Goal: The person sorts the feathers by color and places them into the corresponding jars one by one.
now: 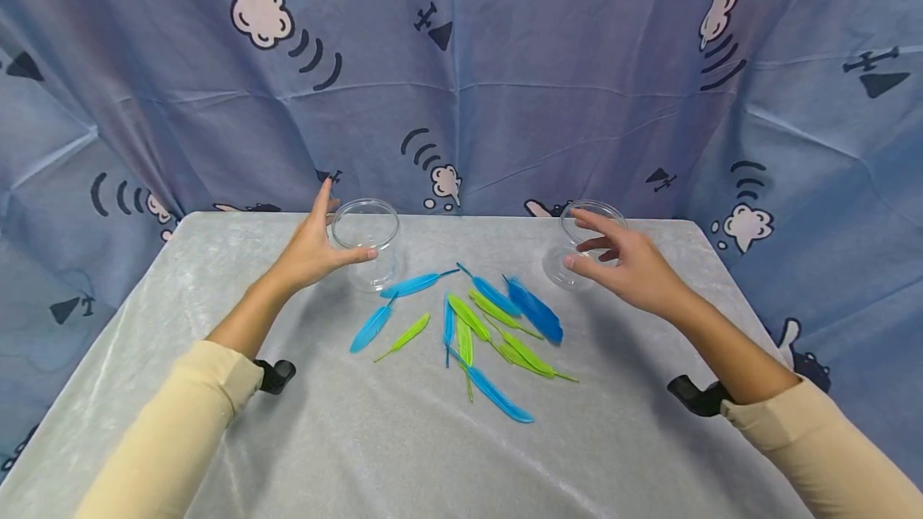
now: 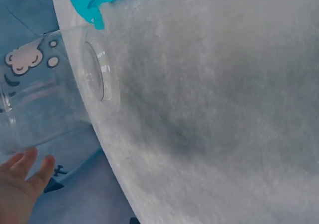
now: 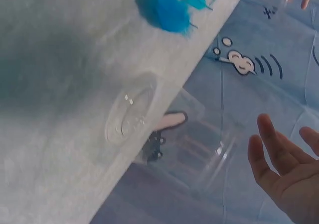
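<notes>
Two clear plastic jars stand at the back of the table. My left hand (image 1: 317, 244) is beside the left jar (image 1: 368, 243), thumb stretched across its front and fingers spread along its left. In the left wrist view, fingertips (image 2: 31, 157) come right up to the wall of that jar (image 2: 50, 92). Over at the right jar (image 1: 566, 267), my right hand (image 1: 626, 263) reaches in from the right with its fingers loosely bent. A gap shows between the right hand (image 3: 289, 171) and its jar (image 3: 192, 139) in the right wrist view.
Several blue feathers (image 1: 497, 397) and green feathers (image 1: 530, 353) lie scattered mid-table between the jars. A pale grey cloth (image 1: 346, 455) covers the table. Behind its back edge hangs a blue patterned curtain (image 1: 505, 142). Black straps (image 1: 274, 376) sit on both wrists.
</notes>
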A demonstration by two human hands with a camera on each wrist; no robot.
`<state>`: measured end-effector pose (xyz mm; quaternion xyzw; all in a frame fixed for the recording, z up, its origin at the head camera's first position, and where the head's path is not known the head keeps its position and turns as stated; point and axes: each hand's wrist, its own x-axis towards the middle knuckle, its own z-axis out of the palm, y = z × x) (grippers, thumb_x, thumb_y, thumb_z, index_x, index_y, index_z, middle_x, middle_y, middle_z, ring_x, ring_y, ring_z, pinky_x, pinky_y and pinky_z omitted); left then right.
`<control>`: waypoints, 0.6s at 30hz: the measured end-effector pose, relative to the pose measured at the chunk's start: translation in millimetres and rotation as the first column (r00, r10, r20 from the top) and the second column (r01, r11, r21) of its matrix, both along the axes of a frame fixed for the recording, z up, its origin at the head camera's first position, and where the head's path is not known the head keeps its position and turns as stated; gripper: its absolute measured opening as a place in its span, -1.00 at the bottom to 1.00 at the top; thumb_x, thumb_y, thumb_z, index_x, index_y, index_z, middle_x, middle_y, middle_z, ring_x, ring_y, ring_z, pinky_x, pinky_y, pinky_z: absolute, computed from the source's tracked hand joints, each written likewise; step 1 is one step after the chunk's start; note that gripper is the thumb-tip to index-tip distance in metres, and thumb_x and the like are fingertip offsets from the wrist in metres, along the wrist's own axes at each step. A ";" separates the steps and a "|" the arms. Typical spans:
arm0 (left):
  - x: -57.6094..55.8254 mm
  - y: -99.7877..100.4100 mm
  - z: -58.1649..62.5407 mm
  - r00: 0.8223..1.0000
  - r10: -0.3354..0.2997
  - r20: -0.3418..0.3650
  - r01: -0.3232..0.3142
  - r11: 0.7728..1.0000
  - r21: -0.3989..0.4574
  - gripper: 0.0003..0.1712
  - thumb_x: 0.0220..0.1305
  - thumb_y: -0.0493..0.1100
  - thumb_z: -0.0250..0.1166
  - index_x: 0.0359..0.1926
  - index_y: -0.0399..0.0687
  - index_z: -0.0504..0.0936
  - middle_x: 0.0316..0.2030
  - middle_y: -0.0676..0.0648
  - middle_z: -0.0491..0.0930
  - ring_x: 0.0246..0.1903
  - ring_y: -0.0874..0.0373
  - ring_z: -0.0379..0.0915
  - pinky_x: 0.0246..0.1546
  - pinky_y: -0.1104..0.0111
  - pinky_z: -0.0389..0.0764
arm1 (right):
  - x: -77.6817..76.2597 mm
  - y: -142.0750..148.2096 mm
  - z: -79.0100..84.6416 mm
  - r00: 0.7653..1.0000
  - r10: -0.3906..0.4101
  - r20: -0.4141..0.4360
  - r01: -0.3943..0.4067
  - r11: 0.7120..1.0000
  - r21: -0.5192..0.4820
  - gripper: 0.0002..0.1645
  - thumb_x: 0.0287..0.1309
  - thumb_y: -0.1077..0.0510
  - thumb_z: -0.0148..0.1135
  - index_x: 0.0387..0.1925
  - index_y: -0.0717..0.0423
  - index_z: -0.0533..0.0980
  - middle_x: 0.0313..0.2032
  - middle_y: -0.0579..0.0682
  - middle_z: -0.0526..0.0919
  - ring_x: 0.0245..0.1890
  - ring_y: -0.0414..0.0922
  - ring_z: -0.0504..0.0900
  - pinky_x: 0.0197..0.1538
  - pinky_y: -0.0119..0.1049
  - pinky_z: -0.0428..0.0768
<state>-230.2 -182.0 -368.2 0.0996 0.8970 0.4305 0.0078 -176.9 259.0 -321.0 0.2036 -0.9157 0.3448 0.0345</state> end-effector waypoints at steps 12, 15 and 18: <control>-1.0 3.6 -12.3 1.000 0.008 0.020 -0.009 0.996 0.089 0.53 0.01 0.08 0.59 0.56 0.21 -0.51 0.51 -0.27 0.04 0.46 -0.19 0.02 0.34 -0.18 0.19 | -4.5 -6.4 -34.2 0.981 0.041 0.188 -0.039 0.999 -0.011 -0.31 0.30 0.02 0.32 0.37 0.20 0.38 0.27 0.22 0.50 0.02 0.12 0.66 0.00 0.03 0.65; -1.1 4.5 -14.9 1.000 0.018 0.017 -0.020 0.993 0.118 0.53 0.01 0.08 0.59 0.57 0.22 -0.50 0.51 -0.26 0.04 0.46 -0.17 0.03 0.35 -0.15 0.20 | -4.6 -6.5 -38.7 0.971 0.038 0.238 -0.031 0.999 -0.034 -0.33 0.32 0.03 0.29 0.36 0.21 0.38 0.25 0.24 0.51 0.04 0.14 0.64 0.03 0.05 0.63; -1.5 5.1 -17.7 0.999 0.032 0.020 -0.035 0.990 0.138 0.53 -0.01 0.09 0.60 0.57 0.21 -0.47 0.51 -0.23 0.05 0.47 -0.13 0.02 0.36 -0.13 0.19 | -5.2 -5.9 -43.7 0.956 0.030 0.293 -0.017 0.999 -0.050 -0.32 0.35 0.01 0.26 0.38 0.23 0.36 0.25 0.27 0.50 0.08 0.16 0.61 0.06 0.06 0.61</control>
